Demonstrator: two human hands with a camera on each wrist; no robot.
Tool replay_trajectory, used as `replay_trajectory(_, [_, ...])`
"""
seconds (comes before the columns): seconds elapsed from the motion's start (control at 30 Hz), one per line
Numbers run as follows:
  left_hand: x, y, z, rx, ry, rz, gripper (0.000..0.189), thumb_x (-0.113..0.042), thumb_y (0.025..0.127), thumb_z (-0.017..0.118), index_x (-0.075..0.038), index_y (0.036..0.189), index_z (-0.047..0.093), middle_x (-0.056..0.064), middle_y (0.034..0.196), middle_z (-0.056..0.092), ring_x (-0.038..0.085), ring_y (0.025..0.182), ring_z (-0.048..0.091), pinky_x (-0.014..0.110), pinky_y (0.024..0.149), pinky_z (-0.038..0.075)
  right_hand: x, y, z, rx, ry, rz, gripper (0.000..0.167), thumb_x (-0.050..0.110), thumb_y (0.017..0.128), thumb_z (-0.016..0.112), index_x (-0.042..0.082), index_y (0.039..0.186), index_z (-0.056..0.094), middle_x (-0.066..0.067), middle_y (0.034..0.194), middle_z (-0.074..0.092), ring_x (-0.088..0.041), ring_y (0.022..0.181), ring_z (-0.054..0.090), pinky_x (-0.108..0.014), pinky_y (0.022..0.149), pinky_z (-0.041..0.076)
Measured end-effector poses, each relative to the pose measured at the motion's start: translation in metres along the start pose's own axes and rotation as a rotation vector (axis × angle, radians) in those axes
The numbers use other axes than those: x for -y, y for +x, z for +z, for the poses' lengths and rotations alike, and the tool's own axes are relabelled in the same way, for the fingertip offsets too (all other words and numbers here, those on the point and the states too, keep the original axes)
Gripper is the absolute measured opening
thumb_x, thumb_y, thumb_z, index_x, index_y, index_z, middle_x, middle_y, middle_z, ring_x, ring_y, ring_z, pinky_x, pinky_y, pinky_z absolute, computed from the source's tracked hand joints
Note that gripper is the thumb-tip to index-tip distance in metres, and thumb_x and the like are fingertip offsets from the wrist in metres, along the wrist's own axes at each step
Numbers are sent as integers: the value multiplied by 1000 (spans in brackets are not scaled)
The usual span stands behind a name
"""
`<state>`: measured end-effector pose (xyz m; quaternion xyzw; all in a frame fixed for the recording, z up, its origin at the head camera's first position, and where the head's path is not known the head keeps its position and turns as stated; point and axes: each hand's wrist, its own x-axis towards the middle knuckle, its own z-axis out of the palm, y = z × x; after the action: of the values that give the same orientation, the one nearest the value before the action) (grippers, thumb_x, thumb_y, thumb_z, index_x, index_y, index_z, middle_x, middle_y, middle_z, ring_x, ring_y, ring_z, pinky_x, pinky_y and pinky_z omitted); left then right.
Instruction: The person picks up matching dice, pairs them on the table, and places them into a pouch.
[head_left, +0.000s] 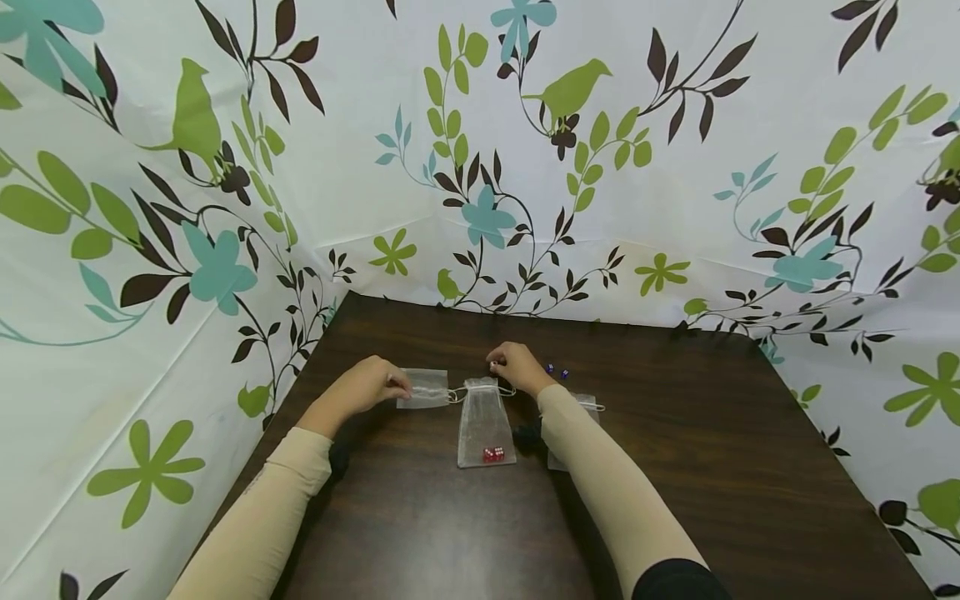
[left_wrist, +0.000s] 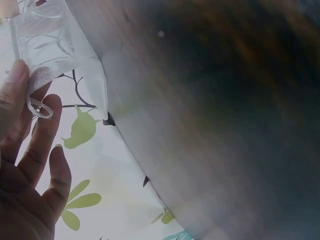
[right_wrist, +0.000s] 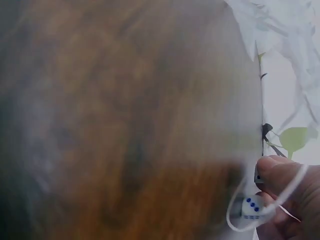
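Observation:
My left hand point(head_left: 369, 385) pinches the edge of a sheer white drawstring pouch point(head_left: 429, 390). In the left wrist view, thumb and forefinger grip the pouch point(left_wrist: 50, 42) beside a small cord loop, with the other fingers spread. My right hand point(head_left: 519, 367) holds white dice near the far side of the table; one die point(right_wrist: 251, 206) shows blue pips, with a white cord loop point(right_wrist: 234, 227) in front of it. Between the hands lies a second sheer pouch point(head_left: 483, 417) with red dice point(head_left: 493, 454) at its bottom.
Two blue dice point(head_left: 557, 372) lie on the dark wooden table point(head_left: 465, 533) just right of my right hand. A third sheer pouch point(head_left: 588, 407) is partly hidden under the right forearm. Patterned white cloth point(head_left: 480, 167) hangs behind the table and along its left side.

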<state>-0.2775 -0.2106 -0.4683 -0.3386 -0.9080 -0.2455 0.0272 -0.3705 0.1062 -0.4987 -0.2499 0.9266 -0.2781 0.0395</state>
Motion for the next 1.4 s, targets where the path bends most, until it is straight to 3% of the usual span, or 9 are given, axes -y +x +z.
replay_trajectory(0.27, [-1, 1, -1, 2, 14, 9, 6, -18, 88, 78, -13, 86, 80, -7, 86, 75, 9, 77, 69, 29, 69, 56, -8, -7, -20, -50, 31, 12, 20, 8, 96, 70, 1, 115, 73, -12, 113, 67, -27, 100, 61, -43, 89, 51])
replay_trajectory(0.57, [-3, -1, -1, -3, 22, 4, 6, -16, 88, 78, -11, 88, 80, -5, 88, 76, 11, 80, 71, 32, 71, 57, -37, -22, -49, -118, 8, 29, 17, 6, 96, 70, -2, 110, 73, -16, 107, 68, -29, 98, 63, -45, 88, 52])
replay_trajectory(0.83, [0, 0, 1, -8, 19, 16, 6, -17, 89, 77, -12, 86, 80, -7, 86, 75, 11, 80, 71, 34, 73, 57, -85, -54, -80, -148, 20, 129, 19, 5, 97, 68, -5, 112, 72, -18, 106, 69, -31, 95, 63, -47, 83, 52])
replay_trajectory(1.13, [-1, 0, 2, 3, 21, 0, 6, -16, 88, 78, -10, 87, 80, -6, 85, 75, 12, 80, 71, 34, 73, 58, -147, -105, -106, -156, -3, 227, 17, 5, 99, 66, -5, 111, 72, -21, 105, 69, -33, 93, 63, -51, 82, 52])
replay_trajectory(1.4, [-1, 1, 2, -7, 21, -24, 4, -11, 84, 81, -13, 88, 81, -7, 85, 75, 12, 80, 70, 35, 74, 58, -176, -133, -114, -202, -23, 224, 13, 2, 94, 70, -5, 105, 73, -20, 99, 69, -33, 89, 63, -52, 81, 50])
